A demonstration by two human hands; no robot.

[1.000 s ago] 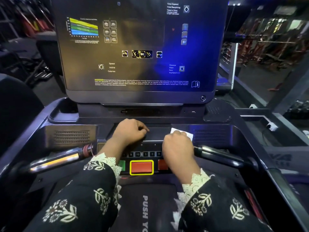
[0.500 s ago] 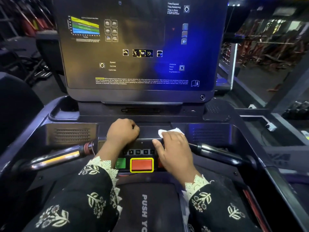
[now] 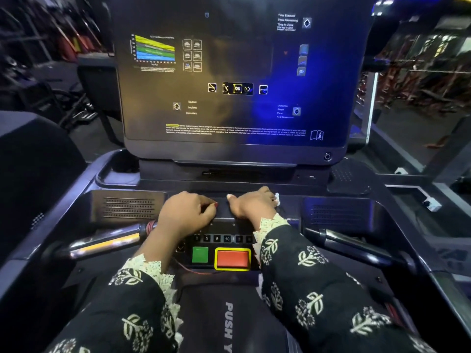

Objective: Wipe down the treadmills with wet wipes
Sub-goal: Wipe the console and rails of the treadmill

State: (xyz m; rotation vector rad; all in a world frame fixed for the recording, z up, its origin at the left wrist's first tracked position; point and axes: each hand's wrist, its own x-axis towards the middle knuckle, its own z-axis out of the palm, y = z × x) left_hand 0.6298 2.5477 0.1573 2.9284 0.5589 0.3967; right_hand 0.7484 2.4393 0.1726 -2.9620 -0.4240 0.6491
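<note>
The treadmill console [image 3: 339, 215] fills the view, its dark display [image 3: 237, 80] upright at the back. My right hand [image 3: 252, 205] lies on the ledge under the display and holds a white wet wipe [image 3: 277, 199] against it. Only a small corner of the wipe shows at the hand's right edge. My left hand [image 3: 188, 212] rests just to its left on the same ledge, fingers curled, holding nothing. The two thumbs are a short gap apart.
Below the hands are a row of number keys [image 3: 221, 238], a green button [image 3: 200, 254] and a yellow-framed red stop button [image 3: 232, 259]. Handlebars stick out at the left [image 3: 107, 244] and right [image 3: 356, 244]. Other gym machines stand behind on both sides.
My right hand has slid forward and left along the ledge with the wipe, closing on my left hand. The wipe is now mostly covered. My left hand has barely moved.
</note>
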